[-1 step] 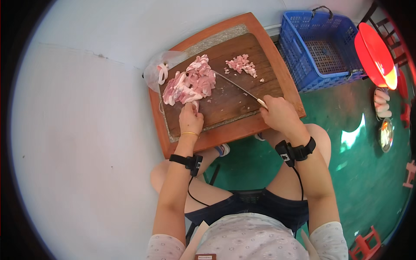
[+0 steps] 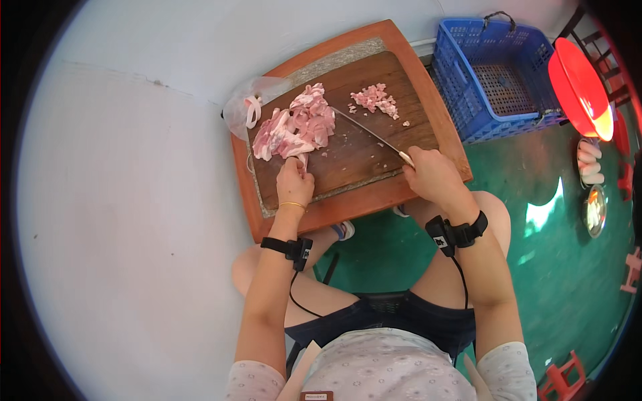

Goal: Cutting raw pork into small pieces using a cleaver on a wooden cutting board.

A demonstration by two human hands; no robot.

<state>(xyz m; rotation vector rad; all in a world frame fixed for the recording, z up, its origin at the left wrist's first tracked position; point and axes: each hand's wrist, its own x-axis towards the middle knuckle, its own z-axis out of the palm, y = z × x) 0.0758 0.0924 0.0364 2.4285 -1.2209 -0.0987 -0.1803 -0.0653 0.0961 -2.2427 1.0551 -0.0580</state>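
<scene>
On a dark wooden cutting board (image 2: 354, 157) lies a pile of raw pink meat (image 2: 312, 123) with white fat. My left hand (image 2: 295, 185) is closed at the pile's near edge, its fingers pinching a strip of the meat. Wrapped round the handle of a long, thin knife (image 2: 376, 137) is my right hand (image 2: 433, 175). The blade slants up and left across the board, its far end close to the pile's right side. Beyond the blade sits a small heap of diced meat (image 2: 376, 99), and a few scraps lie scattered around it.
The board rests on a wood-framed table (image 2: 361, 200), with a clear plastic bag (image 2: 235, 115) at its left edge. A blue crate (image 2: 498, 123) and a red basin (image 2: 570, 83) stand to the right. Farther right are white radish-like pieces (image 2: 590, 160), a metal bowl (image 2: 594, 210) and a red stool (image 2: 563, 377).
</scene>
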